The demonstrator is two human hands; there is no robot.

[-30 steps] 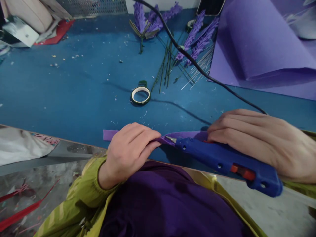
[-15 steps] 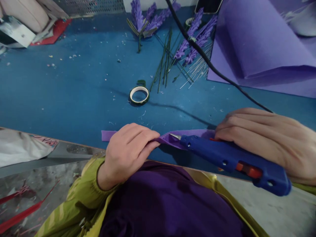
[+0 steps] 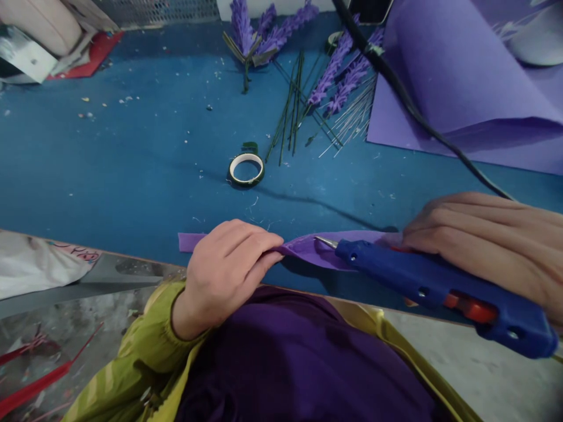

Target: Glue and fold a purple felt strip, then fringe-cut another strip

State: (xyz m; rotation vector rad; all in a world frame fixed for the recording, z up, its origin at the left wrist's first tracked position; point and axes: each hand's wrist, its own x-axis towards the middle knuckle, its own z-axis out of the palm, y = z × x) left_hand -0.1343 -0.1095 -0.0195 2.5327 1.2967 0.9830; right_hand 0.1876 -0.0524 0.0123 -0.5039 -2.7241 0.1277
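My left hand (image 3: 226, 272) pinches a folded purple felt strip (image 3: 303, 249) between thumb and fingers, close to the table's front edge. A short flat end of the strip sticks out to the left of the hand. My right hand (image 3: 488, 246) is closed round a blue glue gun (image 3: 417, 278) with a red trigger. The gun's metal nozzle points left and lies at the strip's inner face, where the two layers stand apart. Part of the strip runs behind the gun towards my right fingers; whether they also hold it is hard to see.
A roll of green tape (image 3: 246, 170) lies on the blue table (image 3: 132, 152). Behind it are green wire stems (image 3: 292, 102), bare wires (image 3: 352, 126) and purple flower sprigs (image 3: 272, 35). A black cord (image 3: 409, 105) crosses above a large purple sheet (image 3: 461, 76) at the right.
My right hand and the glue gun have moved right, drawing the nozzle along the strip away from my left hand. The cord has shifted right too. My left hand stays in place.
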